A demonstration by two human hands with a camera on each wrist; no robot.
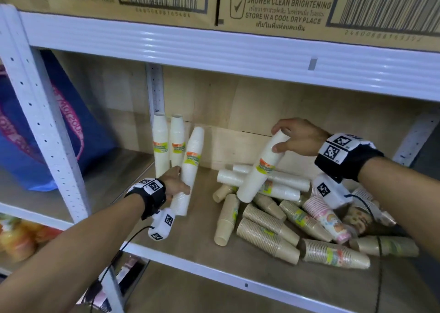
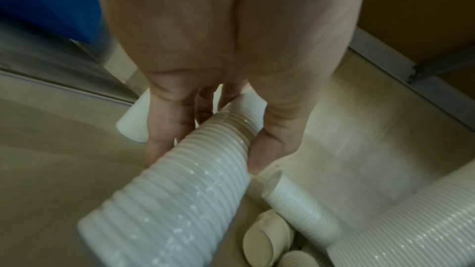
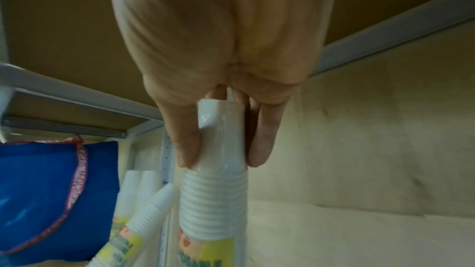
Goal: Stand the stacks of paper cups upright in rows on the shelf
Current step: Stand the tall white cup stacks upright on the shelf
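Two white cup stacks (image 1: 160, 143) stand upright at the shelf's back left corner. My left hand (image 1: 176, 184) grips the lower part of a third white stack (image 1: 190, 169), which leans just right of them; in the left wrist view its fingers (image 2: 164, 135) wrap that ribbed stack (image 2: 180, 190). My right hand (image 1: 292, 136) holds the narrow top end of another white stack (image 1: 262, 169), tilted above the pile; the right wrist view shows its fingers (image 3: 190, 139) around the wrapped tip (image 3: 221, 129). A heap of brown, white and patterned stacks (image 1: 285, 222) lies flat on the shelf board (image 1: 185, 241).
A blue bag (image 1: 59, 134) fills the neighbouring bay left of the white upright post (image 1: 47, 127). Cardboard boxes (image 1: 285, 3) sit on the shelf above, whose white beam (image 1: 214, 50) hangs low. Bare board lies between the standing stacks and the heap.
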